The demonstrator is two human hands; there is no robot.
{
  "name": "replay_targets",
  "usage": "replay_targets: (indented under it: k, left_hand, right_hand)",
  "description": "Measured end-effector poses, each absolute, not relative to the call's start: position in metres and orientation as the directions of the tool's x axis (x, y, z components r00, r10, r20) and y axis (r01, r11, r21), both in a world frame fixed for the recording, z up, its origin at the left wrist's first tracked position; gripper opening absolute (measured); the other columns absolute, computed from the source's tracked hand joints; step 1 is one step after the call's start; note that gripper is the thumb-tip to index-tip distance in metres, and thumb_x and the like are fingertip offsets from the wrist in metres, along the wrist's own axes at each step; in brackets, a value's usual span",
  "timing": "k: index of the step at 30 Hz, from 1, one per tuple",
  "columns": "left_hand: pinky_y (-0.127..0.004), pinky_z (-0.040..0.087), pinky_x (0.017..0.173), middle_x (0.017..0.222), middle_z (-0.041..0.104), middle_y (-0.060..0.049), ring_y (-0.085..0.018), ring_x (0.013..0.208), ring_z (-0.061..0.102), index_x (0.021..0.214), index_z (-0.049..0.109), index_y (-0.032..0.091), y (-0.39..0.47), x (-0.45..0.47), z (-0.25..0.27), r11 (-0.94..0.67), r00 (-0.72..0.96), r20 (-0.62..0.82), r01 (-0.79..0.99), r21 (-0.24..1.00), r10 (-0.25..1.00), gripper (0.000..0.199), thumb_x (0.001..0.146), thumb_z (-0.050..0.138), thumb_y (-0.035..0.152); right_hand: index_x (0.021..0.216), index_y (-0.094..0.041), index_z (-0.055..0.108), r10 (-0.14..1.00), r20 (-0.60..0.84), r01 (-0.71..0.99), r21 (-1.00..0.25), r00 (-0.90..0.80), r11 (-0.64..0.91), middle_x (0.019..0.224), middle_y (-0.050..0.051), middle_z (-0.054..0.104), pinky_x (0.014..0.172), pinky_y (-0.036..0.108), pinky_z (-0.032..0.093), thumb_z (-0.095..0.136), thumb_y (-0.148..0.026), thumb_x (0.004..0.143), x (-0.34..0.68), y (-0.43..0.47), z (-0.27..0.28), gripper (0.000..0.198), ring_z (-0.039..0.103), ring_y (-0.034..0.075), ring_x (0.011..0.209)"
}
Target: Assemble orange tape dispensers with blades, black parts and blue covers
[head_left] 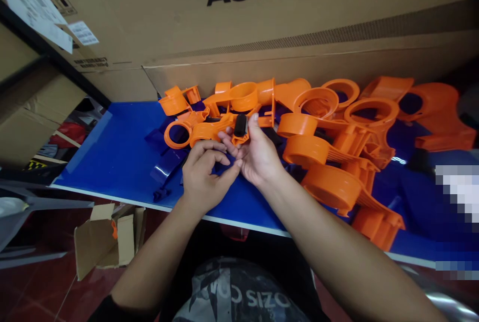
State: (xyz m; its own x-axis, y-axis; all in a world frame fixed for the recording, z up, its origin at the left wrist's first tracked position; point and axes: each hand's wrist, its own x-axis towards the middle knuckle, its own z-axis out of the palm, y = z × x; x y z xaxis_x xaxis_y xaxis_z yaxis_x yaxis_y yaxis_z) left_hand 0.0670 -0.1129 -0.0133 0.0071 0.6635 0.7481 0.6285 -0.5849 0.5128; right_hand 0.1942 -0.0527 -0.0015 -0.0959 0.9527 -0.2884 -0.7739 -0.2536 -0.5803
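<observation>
Black block point(240, 125) (rounded, orange base point(240, 139)) pinched in right hand point(261, 156); left hand point(204, 174) loosely spread.

Blue tbl point(108, 142), big AUX cardbd box point(175, 17) right behind, dk red tiled flr point(33, 287) below.

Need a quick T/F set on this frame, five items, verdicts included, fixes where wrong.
1. The right hand has an orange part with a black piece. True.
2. The left hand is inside a cardboard box. False: the left hand is close beside the right one, above the tabletop.
3. The large carton behind the tabletop is marked AUX. True.
4. The tabletop is red. False: it is blue.
5. No orange rings lie right of the hands. False: several do.
</observation>
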Motion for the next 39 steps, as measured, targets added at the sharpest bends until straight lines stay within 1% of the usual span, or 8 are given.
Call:
replay_targets:
  k: [7,11,17,22,27,30,34,39]
  left_hand:
    - [-0.035,0.067,0.091,0.11,0.074,-0.005,-0.02,0.105,0.079,0.084,0.071,0.02,-0.111,0.062,-0.016,-0.646,0.009,0.785,0.575,0.503,0.62,0.024,0.081,0.094,0.019]
    - [-0.037,0.068,0.096,0.113,0.074,-0.005,-0.022,0.11,0.081,0.084,0.071,0.02,-0.109,0.06,-0.015,-0.658,-0.008,0.793,0.553,0.511,0.609,0.026,0.081,0.096,0.025]
    - [-0.039,0.069,0.096,0.097,0.073,-0.001,-0.021,0.106,0.081,0.08,0.072,0.021,-0.104,0.061,-0.015,-0.675,-0.031,0.822,0.553,0.488,0.569,0.025,0.084,0.095,0.027]
    - [-0.038,0.068,0.094,0.102,0.075,-0.002,-0.021,0.106,0.081,0.081,0.071,0.02,-0.103,0.064,-0.018,-0.653,-0.073,0.809,0.55,0.52,0.583,0.028,0.081,0.098,0.029]
    - [-0.035,0.068,0.084,0.118,0.081,-0.006,-0.023,0.107,0.081,0.108,0.075,0.022,-0.105,0.064,-0.019,-0.59,-0.104,0.747,0.545,0.595,0.657,0.042,0.078,0.1,0.037]
    - [-0.036,0.068,0.085,0.115,0.084,-0.007,-0.022,0.103,0.081,0.121,0.077,0.023,-0.106,0.063,-0.015,-0.589,-0.053,0.738,0.566,0.577,0.673,0.047,0.082,0.097,0.04]
    - [-0.034,0.067,0.082,0.098,0.085,-0.004,-0.019,0.09,0.081,0.106,0.082,0.022,-0.107,0.063,-0.009,-0.624,-0.006,0.757,0.562,0.542,0.653,0.029,0.088,0.092,0.042]
    - [-0.029,0.065,0.076,0.085,0.082,-0.002,-0.016,0.079,0.077,0.095,0.082,0.021,-0.107,0.062,-0.008,-0.62,-0.003,0.754,0.566,0.543,0.657,0.023,0.088,0.091,0.041]
  right_hand:
    - [0.111,-0.028,0.067,0.956,-0.286,-0.749,-0.618,-0.067,-0.237,0.08,-0.003,0.075,0.061,0.024,0.069,0.074,-0.066,0.097,0.195,-0.052,-0.004,0.041,0.08,0.015,0.069]
    - [0.108,-0.026,0.07,0.946,-0.316,-0.724,-0.634,-0.076,-0.27,0.076,-0.003,0.074,0.05,0.023,0.062,0.067,-0.068,0.1,0.196,-0.054,-0.003,0.042,0.076,0.015,0.06]
    - [0.1,-0.024,0.069,0.939,-0.338,-0.712,-0.643,-0.067,-0.282,0.071,-0.003,0.072,0.043,0.021,0.052,0.072,-0.07,0.096,0.198,-0.056,0.001,0.047,0.071,0.014,0.056]
    - [0.098,-0.023,0.068,0.943,-0.327,-0.71,-0.651,-0.059,-0.27,0.072,-0.003,0.071,0.043,0.02,0.048,0.074,-0.071,0.094,0.197,-0.055,0.0,0.048,0.069,0.012,0.056]
    - [0.098,-0.023,0.068,0.953,-0.301,-0.693,-0.679,-0.038,-0.242,0.071,-0.004,0.069,0.044,0.021,0.042,0.072,-0.073,0.093,0.197,-0.054,-0.003,0.05,0.064,0.012,0.056]
    - [0.095,-0.023,0.067,0.959,-0.282,-0.681,-0.698,-0.023,-0.222,0.07,-0.004,0.067,0.044,0.022,0.038,0.072,-0.074,0.092,0.196,-0.054,-0.003,0.051,0.06,0.011,0.055]
    - [0.089,-0.023,0.065,0.96,-0.28,-0.672,-0.71,-0.002,-0.209,0.067,-0.004,0.065,0.043,0.023,0.035,0.075,-0.076,0.088,0.196,-0.054,-0.002,0.054,0.057,0.011,0.053]
    - [0.087,-0.022,0.065,0.956,-0.292,-0.662,-0.717,0.002,-0.218,0.068,-0.003,0.067,0.041,0.023,0.035,0.077,-0.08,0.083,0.197,-0.055,-0.001,0.059,0.052,0.009,0.048]
